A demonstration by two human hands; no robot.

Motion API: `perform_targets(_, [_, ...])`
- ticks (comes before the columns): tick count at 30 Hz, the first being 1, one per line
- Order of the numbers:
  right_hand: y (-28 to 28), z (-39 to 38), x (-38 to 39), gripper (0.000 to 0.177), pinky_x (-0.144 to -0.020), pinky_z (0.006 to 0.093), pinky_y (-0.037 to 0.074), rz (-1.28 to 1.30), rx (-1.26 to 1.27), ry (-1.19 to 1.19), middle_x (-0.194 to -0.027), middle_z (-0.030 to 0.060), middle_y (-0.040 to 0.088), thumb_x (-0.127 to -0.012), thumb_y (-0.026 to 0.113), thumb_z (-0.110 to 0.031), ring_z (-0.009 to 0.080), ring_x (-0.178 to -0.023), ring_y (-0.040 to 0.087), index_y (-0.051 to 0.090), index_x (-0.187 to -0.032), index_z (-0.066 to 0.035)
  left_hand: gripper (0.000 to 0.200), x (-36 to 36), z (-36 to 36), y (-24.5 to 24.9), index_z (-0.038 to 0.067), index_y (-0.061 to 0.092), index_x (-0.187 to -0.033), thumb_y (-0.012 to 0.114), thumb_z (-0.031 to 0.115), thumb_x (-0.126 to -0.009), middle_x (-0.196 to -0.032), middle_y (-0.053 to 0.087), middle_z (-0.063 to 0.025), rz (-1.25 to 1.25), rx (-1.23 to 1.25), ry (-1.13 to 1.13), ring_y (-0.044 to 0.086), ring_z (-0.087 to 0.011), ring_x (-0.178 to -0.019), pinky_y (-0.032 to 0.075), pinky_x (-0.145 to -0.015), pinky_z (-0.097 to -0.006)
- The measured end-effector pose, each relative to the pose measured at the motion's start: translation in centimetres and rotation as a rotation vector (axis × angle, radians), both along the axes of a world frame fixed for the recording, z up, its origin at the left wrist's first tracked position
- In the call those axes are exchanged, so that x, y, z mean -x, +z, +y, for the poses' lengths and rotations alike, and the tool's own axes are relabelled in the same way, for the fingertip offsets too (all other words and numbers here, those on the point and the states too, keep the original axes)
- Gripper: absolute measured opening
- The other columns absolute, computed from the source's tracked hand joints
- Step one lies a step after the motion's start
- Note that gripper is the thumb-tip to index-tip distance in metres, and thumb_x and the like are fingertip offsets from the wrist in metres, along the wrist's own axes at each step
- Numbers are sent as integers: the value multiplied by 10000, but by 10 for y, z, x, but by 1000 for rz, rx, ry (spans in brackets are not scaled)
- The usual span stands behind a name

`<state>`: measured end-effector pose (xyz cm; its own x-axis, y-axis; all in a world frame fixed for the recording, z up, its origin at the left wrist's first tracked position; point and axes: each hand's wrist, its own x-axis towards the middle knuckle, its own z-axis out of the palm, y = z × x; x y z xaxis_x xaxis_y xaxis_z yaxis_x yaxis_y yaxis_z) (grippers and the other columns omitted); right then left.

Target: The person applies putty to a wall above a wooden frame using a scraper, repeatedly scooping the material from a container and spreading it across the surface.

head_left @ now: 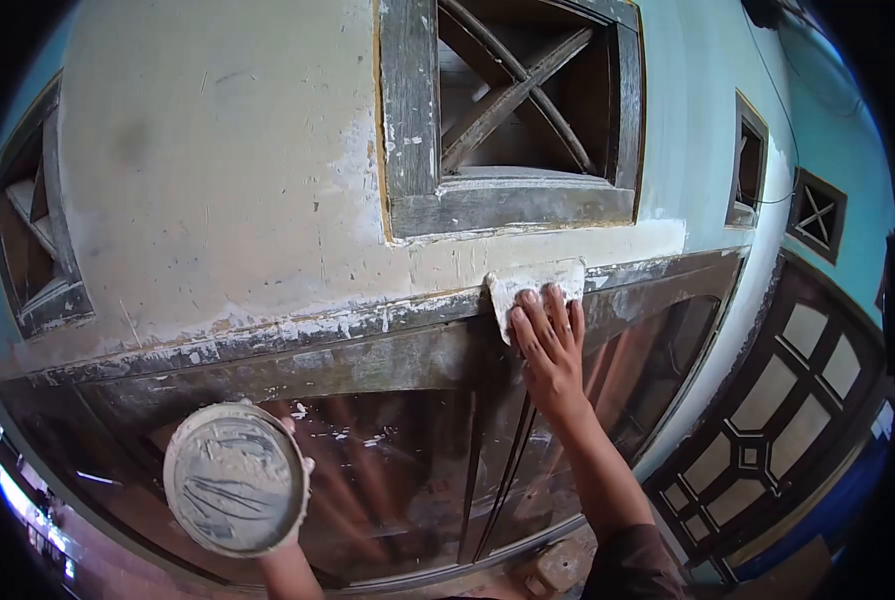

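Observation:
My right hand (555,360) presses a flat, putty-smeared putty spreader (508,284) against the wall, its fingers spread over the back of it. The spreader's upper edge lies on the pale putty strip (447,262), and its lower part overlaps the dark wooden frame (397,362) below. At lower left, my left hand (287,552) holds up a round, shallow lid (232,480) from beneath. Grey-white putty coats the lid's rim and inside, with dark streaks across the middle. Most of the left fingers are hidden behind the lid.
Above the spreader is a wooden vent opening (512,208) with crossed bars. Glazed dark panels (367,470) fill the area under the frame. A panelled door (767,400) stands at right beside a turquoise wall (847,150). Another vent (42,220) is at far left.

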<state>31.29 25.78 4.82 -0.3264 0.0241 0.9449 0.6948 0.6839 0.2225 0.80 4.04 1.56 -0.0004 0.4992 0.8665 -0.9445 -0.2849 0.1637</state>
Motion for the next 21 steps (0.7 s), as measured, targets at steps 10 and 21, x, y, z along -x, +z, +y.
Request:
perform_targets(10, [13, 5, -9, 505, -1166, 560, 225, 16, -10, -66, -1444, 106, 536, -862, 572, 16, 359, -1417, 405, 563, -1360, -66, 1063, 28, -52, 55, 27, 69, -1577, 604, 626, -879, -1629, -66, -261, -135, 27, 714, -100, -490, -1479, 43, -1203, -632])
perform_targets(21, [27, -1, -11, 523, -1167, 575, 198, 7, 43, -134, -1470, 85, 513, -861, 545, 0, 347, -1432, 386, 560, -1376, -86, 1012, -8, -35, 69, 67, 162, -1577, 523, 708, -883, -1635, 51, -241, -322, 210, 938, 22, -502, -1481, 87, -1183, -675])
